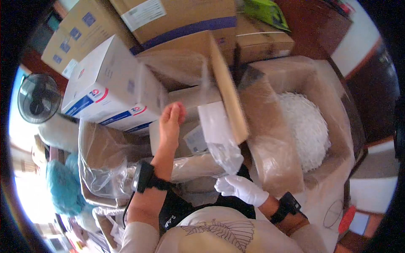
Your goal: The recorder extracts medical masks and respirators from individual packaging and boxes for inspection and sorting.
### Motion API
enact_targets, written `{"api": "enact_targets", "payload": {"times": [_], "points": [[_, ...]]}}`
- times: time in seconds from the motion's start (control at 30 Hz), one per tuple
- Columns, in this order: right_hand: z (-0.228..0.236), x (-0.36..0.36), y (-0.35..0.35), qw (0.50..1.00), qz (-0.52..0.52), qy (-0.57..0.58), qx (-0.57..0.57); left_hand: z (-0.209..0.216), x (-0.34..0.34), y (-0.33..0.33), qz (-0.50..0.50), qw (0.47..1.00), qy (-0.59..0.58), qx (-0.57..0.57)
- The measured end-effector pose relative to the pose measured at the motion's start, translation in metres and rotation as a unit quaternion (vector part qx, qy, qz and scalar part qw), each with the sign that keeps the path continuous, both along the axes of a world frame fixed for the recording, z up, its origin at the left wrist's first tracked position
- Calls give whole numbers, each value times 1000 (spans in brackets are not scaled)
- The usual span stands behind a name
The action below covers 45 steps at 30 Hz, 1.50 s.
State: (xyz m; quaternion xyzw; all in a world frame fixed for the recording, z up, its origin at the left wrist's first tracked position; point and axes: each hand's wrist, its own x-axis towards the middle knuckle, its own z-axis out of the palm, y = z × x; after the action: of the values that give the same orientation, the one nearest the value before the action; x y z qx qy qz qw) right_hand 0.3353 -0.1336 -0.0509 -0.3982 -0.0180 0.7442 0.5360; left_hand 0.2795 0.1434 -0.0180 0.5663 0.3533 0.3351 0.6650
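My bare left hand [172,116] is raised over an open carton [105,145] lined with clear plastic. Its fingers are curled together, and what they hold, if anything, is hidden. Low in front of my body, my right hand [241,189] wears a white glove. Its fingers point left, slightly bent and apart, with nothing visible between them. Just above its fingertips hangs the crumpled end of a clear plastic bag [225,156], around a white packet [214,120]. A brown cardboard panel [228,88] stands upright beside this packet. A small clear packet [196,140] lies inside the carton.
White boxes with blue and red print [101,82] stand at the left of the carton. On the right, a plastic-lined box holds a heap of white pieces [306,130]. Large brown cartons [181,21] are stacked behind. A fan [39,99] and a teal bag [63,185] are at far left.
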Motion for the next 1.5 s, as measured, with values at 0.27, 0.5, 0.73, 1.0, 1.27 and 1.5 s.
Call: {"api": "enact_targets", "payload": {"times": [0.27, 0.5, 0.73, 1.0, 1.27, 1.5], "points": [[-23, -2, 18, 990, 127, -51, -22, -206, -42, 66, -262, 857, 374, 240], [-32, 7, 37, 975, 143, -89, -143, -207, -6, 48, -239, 854, 438, 146], [-47, 8, 41, 970, 79, -114, -202, -226, 23, 31, -241, 894, 374, -45], [-51, 6, 39, 965, 38, -119, -232, -255, 33, 10, -128, 915, 373, -78], [-25, 9, 46, 975, 118, -159, -104, -91, -29, 42, -105, 950, 294, 20], [77, -21, 115, 882, -72, -434, 171, 41, -139, -5, -116, 990, 27, -79]]}}
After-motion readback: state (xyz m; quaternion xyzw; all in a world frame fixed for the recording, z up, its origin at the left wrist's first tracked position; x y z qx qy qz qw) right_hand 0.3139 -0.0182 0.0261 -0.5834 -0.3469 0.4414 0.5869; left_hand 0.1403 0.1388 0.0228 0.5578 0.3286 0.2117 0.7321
